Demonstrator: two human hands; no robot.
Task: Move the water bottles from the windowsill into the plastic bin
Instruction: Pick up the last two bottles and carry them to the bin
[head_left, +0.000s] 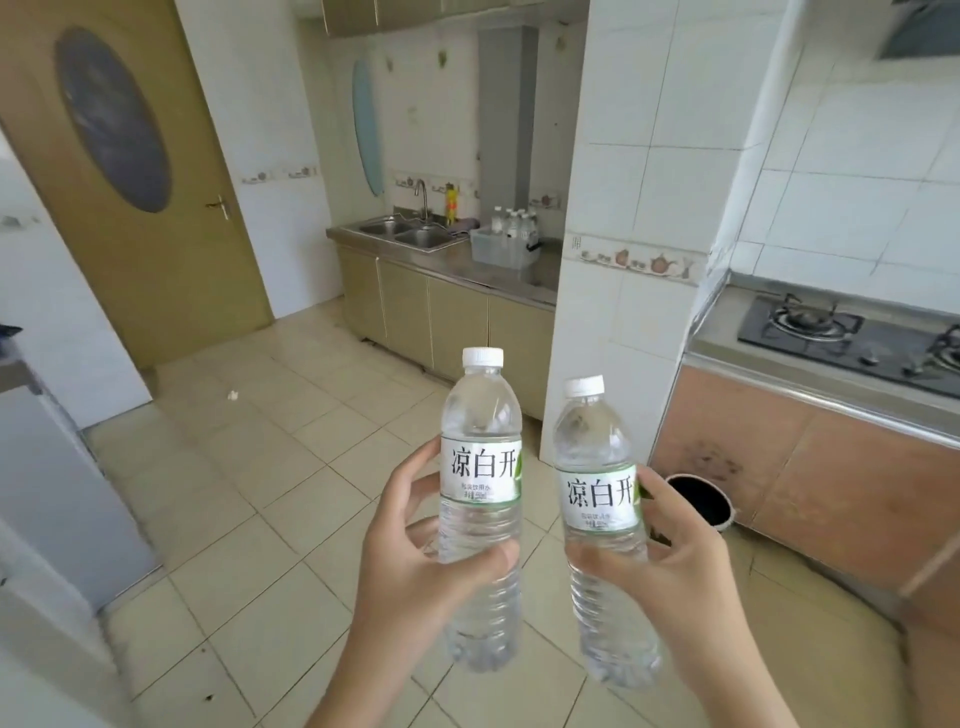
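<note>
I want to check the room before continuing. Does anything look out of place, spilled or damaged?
Small things only. A crumpled white scrap lies on the floor tiles, and dark stains mark the cabinet panel below the stove. Both held bottles, left and right, look capped and intact.

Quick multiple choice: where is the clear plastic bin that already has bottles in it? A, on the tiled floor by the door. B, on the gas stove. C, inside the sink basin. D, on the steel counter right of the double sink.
D: the clear plastic bin, with several white-capped bottles standing in it, sits on the steel counter just right of the double sink.
</note>
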